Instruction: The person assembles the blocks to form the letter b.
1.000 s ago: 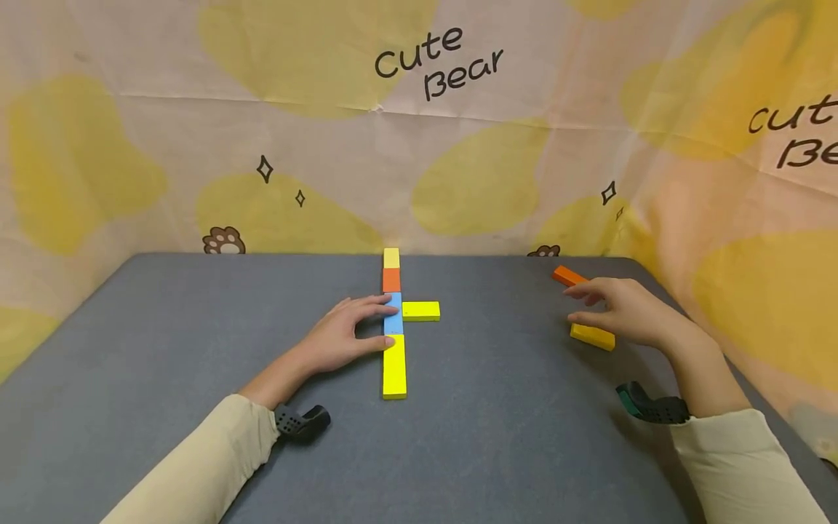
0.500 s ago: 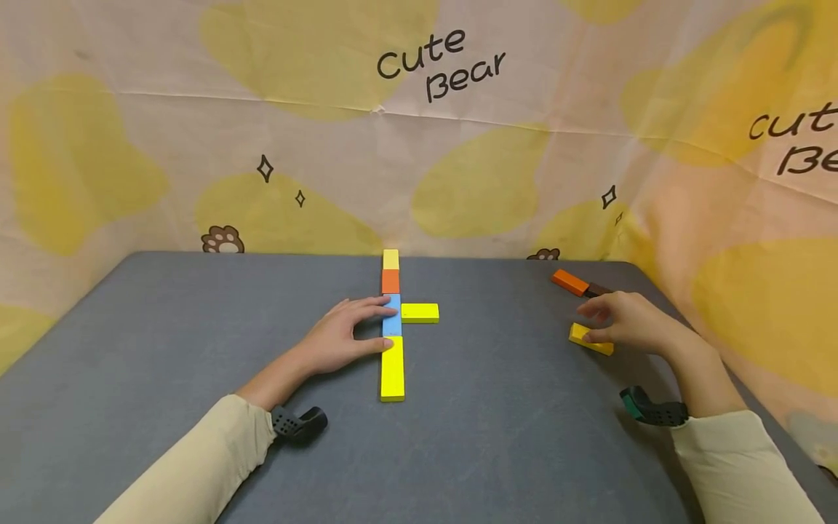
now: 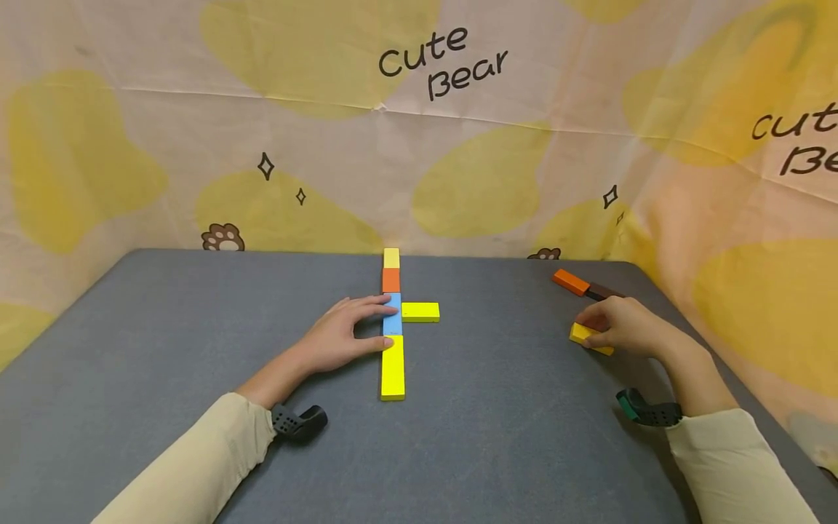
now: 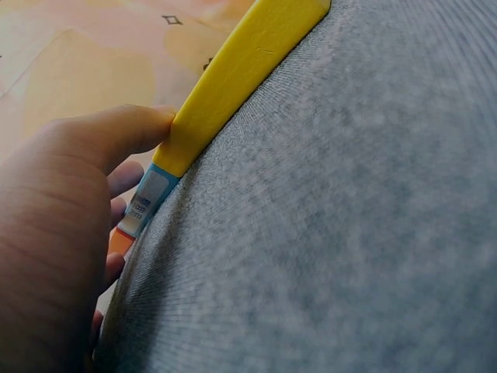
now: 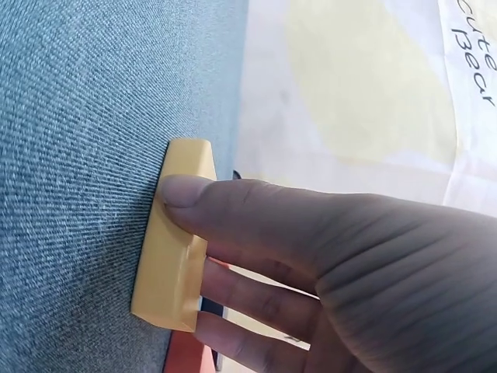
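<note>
My left hand point(image 3: 343, 327) rests with extended fingers on a blue wooden block point(image 3: 393, 324), its thumb touching the long yellow block point(image 3: 393, 372) just nearer. An orange block point(image 3: 390, 280) and a pale yellow block point(image 3: 391, 258) continue that line to the far side. A short yellow block point(image 3: 421, 313) sticks out rightward from the blue one. At the right, my right hand point(image 3: 631, 327) pinches another yellow block point(image 5: 159, 268) lying on the table, thumb on one face and fingers on the opposite side. Its far face is hidden by the hand.
Behind the right hand lie an orange block point(image 3: 571, 282) and a dark brown block point(image 3: 602, 292), end to end at a slant. The grey table point(image 3: 484, 437) meets a printed cloth backdrop point(image 3: 484, 175) at its back and right edges.
My right hand has come down and toward me from near the orange block, uncovering the dark brown block, and its fingers have closed on the yellow block. The left hand stays put.
</note>
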Demonstrator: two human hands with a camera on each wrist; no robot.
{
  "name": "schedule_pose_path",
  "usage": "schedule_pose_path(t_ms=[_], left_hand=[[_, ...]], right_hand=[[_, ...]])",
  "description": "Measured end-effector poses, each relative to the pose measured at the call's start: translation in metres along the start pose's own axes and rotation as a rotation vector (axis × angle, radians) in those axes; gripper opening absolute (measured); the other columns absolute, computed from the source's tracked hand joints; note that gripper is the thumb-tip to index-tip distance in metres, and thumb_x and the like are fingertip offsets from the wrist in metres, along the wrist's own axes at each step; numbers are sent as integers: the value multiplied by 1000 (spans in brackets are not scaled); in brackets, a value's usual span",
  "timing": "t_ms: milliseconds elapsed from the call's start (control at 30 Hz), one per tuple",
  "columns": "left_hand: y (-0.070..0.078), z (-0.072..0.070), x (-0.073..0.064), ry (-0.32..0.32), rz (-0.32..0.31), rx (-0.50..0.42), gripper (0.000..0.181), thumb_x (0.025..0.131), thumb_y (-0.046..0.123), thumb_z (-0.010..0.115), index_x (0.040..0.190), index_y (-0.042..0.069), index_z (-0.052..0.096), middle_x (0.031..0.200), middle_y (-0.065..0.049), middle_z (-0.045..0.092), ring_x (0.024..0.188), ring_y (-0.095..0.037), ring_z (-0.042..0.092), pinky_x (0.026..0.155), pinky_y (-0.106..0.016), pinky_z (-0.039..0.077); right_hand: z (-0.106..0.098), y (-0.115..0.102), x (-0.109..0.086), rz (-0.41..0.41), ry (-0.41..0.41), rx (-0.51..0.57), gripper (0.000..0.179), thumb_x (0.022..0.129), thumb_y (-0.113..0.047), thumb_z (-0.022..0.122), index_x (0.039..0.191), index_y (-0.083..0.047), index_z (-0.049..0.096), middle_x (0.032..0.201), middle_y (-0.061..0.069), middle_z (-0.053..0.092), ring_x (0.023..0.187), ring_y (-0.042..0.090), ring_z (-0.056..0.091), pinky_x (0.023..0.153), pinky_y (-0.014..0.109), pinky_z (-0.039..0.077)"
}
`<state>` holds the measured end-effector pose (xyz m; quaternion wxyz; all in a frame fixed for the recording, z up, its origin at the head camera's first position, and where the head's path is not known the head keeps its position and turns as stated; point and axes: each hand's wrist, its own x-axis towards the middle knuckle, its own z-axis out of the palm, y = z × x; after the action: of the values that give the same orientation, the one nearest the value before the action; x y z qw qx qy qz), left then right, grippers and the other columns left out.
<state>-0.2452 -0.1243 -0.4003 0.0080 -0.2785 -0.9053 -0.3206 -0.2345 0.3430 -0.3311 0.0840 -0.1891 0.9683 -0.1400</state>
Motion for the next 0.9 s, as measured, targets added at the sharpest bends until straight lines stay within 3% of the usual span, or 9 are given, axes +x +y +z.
schedule_pose_path(t_ms=[300, 600, 900], left_hand=[[1, 2, 0, -10, -5, 0, 57, 91, 39, 73, 143, 23, 59, 159, -1, 46, 150, -29, 40, 127, -61, 14], [1, 0, 0, -11, -11, -3, 57, 91, 40, 72, 144, 23, 59, 160, 0, 45, 150, -28, 39, 127, -60, 13], [0, -1, 0, -6, -9, 0, 57, 91, 41, 72, 143, 24, 59, 159, 0, 46, 150, -28, 39, 127, -60, 14]], right_hand=[[5, -5, 2, -8, 29, 4, 35, 85, -18, 81, 112, 4, 74, 107, 17, 77, 93, 28, 72, 80, 43, 61], [11, -25, 12, -72, 79, -76, 31, 84, -14, 81, 108, 4, 75, 96, 12, 77, 85, 24, 70, 77, 44, 60], [19, -47, 25, -92, 90, -54, 32, 84, -16, 81, 110, 2, 76, 99, 12, 77, 84, 21, 69, 76, 42, 59]])
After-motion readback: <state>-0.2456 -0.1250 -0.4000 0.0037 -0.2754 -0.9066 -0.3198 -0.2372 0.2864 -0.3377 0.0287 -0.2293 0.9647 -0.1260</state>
